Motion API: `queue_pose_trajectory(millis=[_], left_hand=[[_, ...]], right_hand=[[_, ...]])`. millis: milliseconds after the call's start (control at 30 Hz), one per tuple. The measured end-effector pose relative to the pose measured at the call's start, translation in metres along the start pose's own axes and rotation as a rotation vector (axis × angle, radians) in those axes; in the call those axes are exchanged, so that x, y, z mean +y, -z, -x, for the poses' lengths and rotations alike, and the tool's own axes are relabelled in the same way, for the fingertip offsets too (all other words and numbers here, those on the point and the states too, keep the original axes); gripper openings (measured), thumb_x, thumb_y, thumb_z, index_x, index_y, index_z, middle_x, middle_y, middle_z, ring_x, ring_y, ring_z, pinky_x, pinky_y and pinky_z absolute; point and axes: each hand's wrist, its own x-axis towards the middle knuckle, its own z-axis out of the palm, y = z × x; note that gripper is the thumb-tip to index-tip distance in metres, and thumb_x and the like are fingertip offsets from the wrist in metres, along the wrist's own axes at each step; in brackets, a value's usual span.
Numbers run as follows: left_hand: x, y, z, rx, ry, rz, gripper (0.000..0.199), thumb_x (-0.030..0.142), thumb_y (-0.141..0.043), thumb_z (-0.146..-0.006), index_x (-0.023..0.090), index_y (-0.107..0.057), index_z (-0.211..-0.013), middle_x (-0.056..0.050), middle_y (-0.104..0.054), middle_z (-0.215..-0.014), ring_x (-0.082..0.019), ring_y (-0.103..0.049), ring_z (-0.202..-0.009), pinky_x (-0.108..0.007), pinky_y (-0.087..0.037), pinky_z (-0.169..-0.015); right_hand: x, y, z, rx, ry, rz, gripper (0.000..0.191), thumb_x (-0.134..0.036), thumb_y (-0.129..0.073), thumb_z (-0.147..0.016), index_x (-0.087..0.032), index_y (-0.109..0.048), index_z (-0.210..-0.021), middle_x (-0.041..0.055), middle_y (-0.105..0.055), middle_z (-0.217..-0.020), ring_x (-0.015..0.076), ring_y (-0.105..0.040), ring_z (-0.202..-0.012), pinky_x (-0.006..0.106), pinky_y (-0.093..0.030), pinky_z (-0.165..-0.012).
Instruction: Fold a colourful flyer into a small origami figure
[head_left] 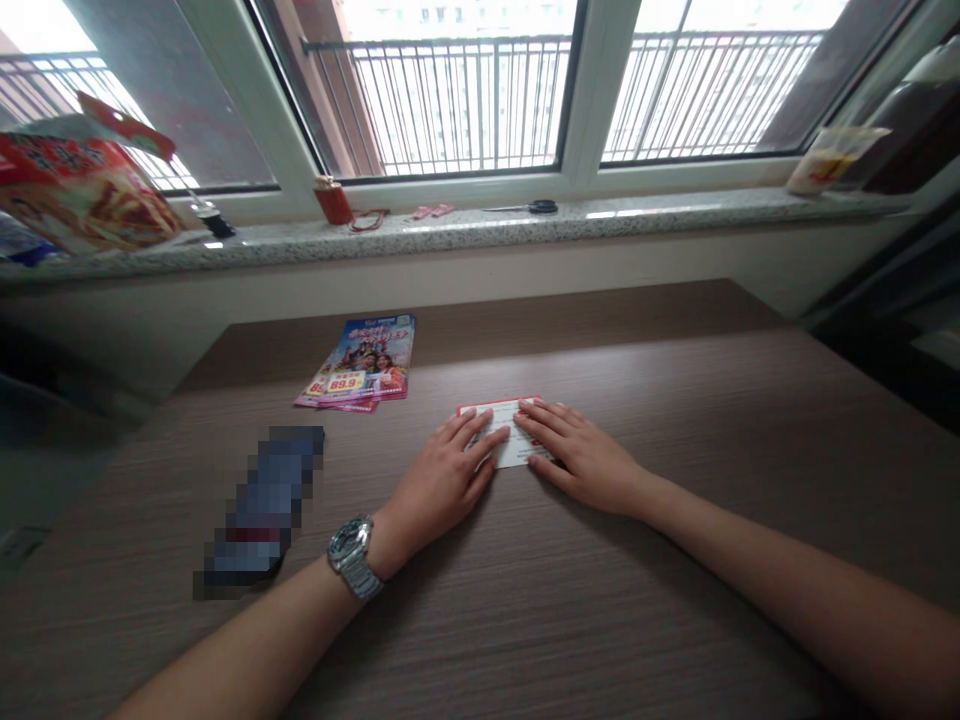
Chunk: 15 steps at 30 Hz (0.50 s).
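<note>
Brown table (675, 400): in from its far edge, a white paper (516, 453) lies under the left hand (442, 472) and right hand (581, 455) — both flat, fingers parted, gripping nothing — uneven pressure could skew it.

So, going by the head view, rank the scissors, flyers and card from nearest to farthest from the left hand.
1. Card: partly under the left hand.
2. Flyers: ahead and to the left, on the table.
3. Scissors: ahead and to the right, on the sill.
</note>
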Motion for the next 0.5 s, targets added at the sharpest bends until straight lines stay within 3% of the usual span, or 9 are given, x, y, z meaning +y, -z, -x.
queue_pose_trajectory(millis=[500], left_hand=[[-0.0007,-0.0014,0.0007,-0.008,-0.004,-0.019,0.044,0.030,-0.046,-0.104,0.027,-0.048,-0.148,-0.009,-0.042,-0.157,-0.029,-0.037,-0.146,-0.053,-0.035,-0.120]], right_hand=[[0.0002,-0.0006,-0.0002,-0.005,0.001,0.012,0.059,-0.045,-0.042,-0.104,-0.020,-0.037,-0.157,0.0085,-0.033,-0.164,0.0260,-0.027,-0.153,0.051,-0.027,-0.124]])
